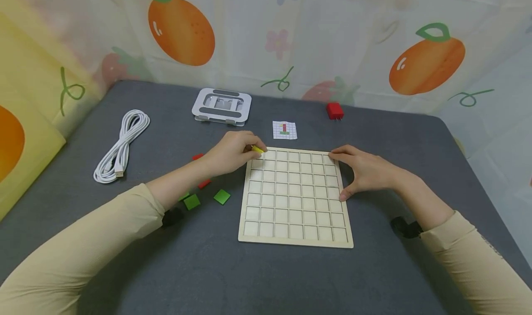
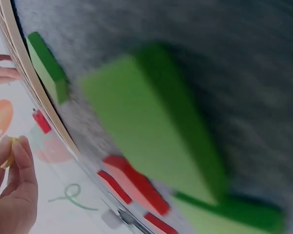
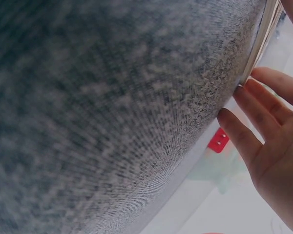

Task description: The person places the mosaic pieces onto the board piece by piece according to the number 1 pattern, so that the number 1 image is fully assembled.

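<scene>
Taking the board's centre as the clock and the person's side as six, the left hand (image 1: pixel 236 154) reached in from ten o'clock, its thumb and fingers brought together on a small yellow tile (image 1: pixel 258 149). The tile was pinched tilted over the eleven o'clock corner of the gridded wooden board (image 1: pixel 294 244), a fingertip hold that probably suited so small and flat a piece.

The right hand (image 1: pixel 367 169) was spread wide at the two-to-three o'clock side, thumb and fingers well apart. It enclosed nothing; its fingertips touched the board's one o'clock corner and its thumb the side edge below, presumably to steady the board.

Green tiles (image 1: pixel 222 196) lay loose at nine o'clock and red tiles (image 1: pixel 204 184) just above them, partly hidden by the left forearm, perhaps kept there for easy picking by that hand.

A printed card (image 1: pixel 284 130) lay at twelve o'clock, just beyond the board, likely put there to stay in sight. Farther off, apparently out of the way, were a white cable (image 1: pixel 121 145) at ten, a folded stand (image 1: pixel 222 106) at eleven and a red plug (image 1: pixel 335 111) at one
</scene>
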Available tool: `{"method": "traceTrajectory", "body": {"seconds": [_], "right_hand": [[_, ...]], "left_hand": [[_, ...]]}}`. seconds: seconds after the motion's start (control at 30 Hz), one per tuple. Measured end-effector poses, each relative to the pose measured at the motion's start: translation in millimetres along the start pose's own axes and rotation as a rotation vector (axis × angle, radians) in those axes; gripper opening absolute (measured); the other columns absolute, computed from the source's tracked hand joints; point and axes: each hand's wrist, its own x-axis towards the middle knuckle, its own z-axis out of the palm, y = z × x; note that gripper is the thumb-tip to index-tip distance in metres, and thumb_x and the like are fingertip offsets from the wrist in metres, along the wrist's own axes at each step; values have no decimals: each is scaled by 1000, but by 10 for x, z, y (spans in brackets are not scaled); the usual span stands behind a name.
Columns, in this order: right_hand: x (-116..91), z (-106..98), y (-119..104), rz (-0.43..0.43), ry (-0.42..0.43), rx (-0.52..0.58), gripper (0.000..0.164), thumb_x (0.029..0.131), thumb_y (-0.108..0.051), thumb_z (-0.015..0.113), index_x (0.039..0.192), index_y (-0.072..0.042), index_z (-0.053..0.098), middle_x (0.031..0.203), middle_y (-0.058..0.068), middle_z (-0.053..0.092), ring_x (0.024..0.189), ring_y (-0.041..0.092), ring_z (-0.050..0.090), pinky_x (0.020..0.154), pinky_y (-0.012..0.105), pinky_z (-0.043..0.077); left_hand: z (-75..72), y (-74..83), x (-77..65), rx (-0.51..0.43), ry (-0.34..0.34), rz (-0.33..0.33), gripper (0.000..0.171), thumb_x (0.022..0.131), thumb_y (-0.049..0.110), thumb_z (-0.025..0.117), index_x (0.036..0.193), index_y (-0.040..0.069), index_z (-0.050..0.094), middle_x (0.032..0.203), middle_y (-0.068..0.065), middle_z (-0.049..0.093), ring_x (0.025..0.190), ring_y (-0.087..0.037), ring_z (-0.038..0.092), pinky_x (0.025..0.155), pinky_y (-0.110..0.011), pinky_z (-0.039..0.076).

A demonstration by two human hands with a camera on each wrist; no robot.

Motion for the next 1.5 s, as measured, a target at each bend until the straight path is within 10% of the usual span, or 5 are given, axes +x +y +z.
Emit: {"method": "traceTrajectory", "body": {"seconds": [0.77, 1.5], "right_hand": [[-17, -4, -12, 9, -9, 17, 117, 62, -67, 82, 153, -11, 34, 155, 8, 33, 138, 31, 43, 93, 51, 48], [-21, 5, -10, -11, -5, 40, 116, 63, -64, 83, 153, -10, 34, 154, 9, 34, 138, 31, 42, 98, 50, 47]], "left_hand": [[368, 463, 342, -108, -29, -184, 13, 89, 5, 67, 102, 7, 69, 99, -8, 72, 88, -19, 64, 71, -23, 46], [498, 331, 354, 9, -36, -205, 6, 87, 7, 70, 94, 8, 72, 88, -6, 73, 83, -19, 65, 77, -33, 49]]}}
